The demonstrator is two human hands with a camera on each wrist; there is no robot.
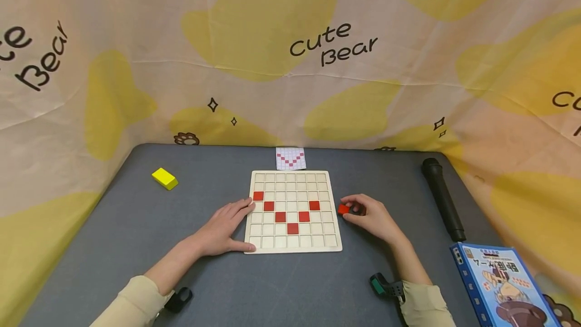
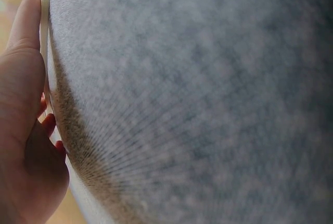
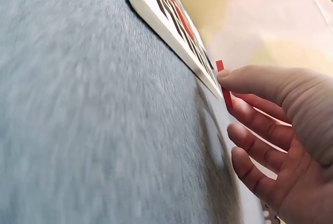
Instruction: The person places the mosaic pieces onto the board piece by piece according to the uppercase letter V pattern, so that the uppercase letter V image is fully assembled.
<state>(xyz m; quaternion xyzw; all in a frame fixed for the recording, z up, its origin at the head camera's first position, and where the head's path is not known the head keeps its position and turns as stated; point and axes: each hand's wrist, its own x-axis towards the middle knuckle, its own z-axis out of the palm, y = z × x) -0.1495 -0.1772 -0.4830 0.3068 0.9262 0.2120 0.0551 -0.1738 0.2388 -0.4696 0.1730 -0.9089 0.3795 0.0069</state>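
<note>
Pinching a small red tile (image 1: 343, 209) between thumb and fingertips, the right hand (image 1: 369, 217) sits on the grey table (image 1: 136, 226) just beside the wooden grid board (image 1: 293, 211), at about 3 o'clock from the board's middle. The tile is held just off the board's right edge, close to the table surface; whether it touches the table cannot be told. In the right wrist view the thumb and forefinger clamp the thin red tile (image 3: 225, 89) edge-on, with the other fingers (image 3: 257, 130) curled loosely beneath, and the board's corner (image 3: 177, 36) lies just beside them.

The left hand (image 1: 223, 230) lies flat at 9 o'clock of the board, fingers straight and spread a little, holding nothing; its fingertips touch the board's left edge and the thumb runs along the lower left corner. The left wrist view shows the thumb (image 2: 23, 21) pressed against the board's rim (image 2: 46, 36).

Six red tiles already fill squares on the board, making a partial V shape. A small pattern card (image 1: 290, 158) lies at 12 o'clock, just beyond the board. A yellow block (image 1: 164, 178) sits at 10 o'clock, well apart. A black cylinder (image 1: 443, 198) lies at 3 o'clock past the right hand, and a blue box (image 1: 497, 286) rests at 5 o'clock.
</note>
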